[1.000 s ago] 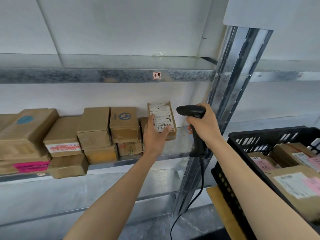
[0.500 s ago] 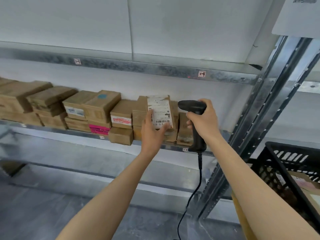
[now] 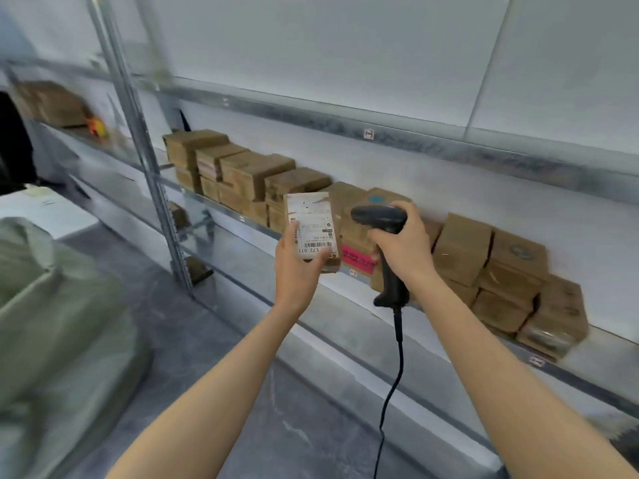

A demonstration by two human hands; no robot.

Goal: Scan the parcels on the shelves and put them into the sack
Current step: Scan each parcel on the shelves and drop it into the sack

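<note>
Photographer: Since half a second ago the view has swung left. The black crate is out of shot, a grey-green sack (image 3: 52,305) has come in low and well to the left of the left hand (image 3: 299,267), and the row of cartons (image 3: 463,247) now trails off to the right behind both hands.

Desk: Nearest first. What do the hands hold?

Photographer: Two bare forearms reach up from the bottom edge. The left hand grips a small parcel (image 3: 313,229) from below, fingers curled round its lower end, with the white barcode label turned towards the wearer. The right hand (image 3: 403,250) is wrapped round the handle of a black scanner (image 3: 378,217), whose head sits just right of the parcel. Its cable (image 3: 397,368) hangs down below that hand.

Desk: Why held that way?

Photographer: By my reading, the label is lifted clear of the shelf and offered to the scanner's nose so the barcode can be read. Whether the scan is under way or just done, I cannot tell. The sack, a reach to the left, looks like the parcel's next stop.

Desk: And beyond the hands?

Photographer: Behind them a galvanised shelf (image 3: 608,344) carries brown cartons stacked about two high against a white wall (image 3: 345,63), a pink label (image 3: 358,259) showing between the two hands. A steel upright (image 3: 145,160) stands left of the left hand, with more cartons blurred past it. A second shelf rail (image 3: 345,129) runs above, and there is grey floor (image 3: 242,340) below.
</note>
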